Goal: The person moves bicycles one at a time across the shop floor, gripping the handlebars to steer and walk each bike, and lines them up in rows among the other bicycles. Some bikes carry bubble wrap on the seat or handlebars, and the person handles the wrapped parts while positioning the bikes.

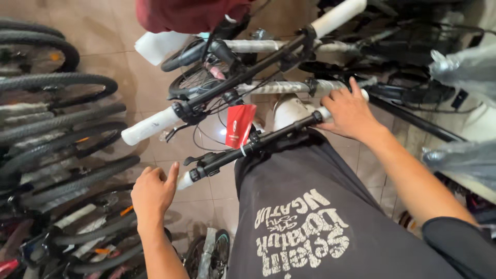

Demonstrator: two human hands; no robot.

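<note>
A black bicycle handlebar (268,139) with white-wrapped grips runs across in front of my dark shirt. My left hand (154,192) is closed on its left grip, next to the brake lever (206,159). My right hand (351,112) is closed on the right grip. A red tag (238,125) hangs from the cables at the bar's middle. A second bicycle's handlebar (232,80), also with white-wrapped grips, lies just beyond it, parallel.
A row of bicycle tyres (57,129) stands close on the left. More wrapped frames and a wire basket (413,46) crowd the upper right. Plastic-wrapped parts (460,67) are at the right edge. A person in dark red (186,14) stands beyond. Tiled floor (129,57) shows between.
</note>
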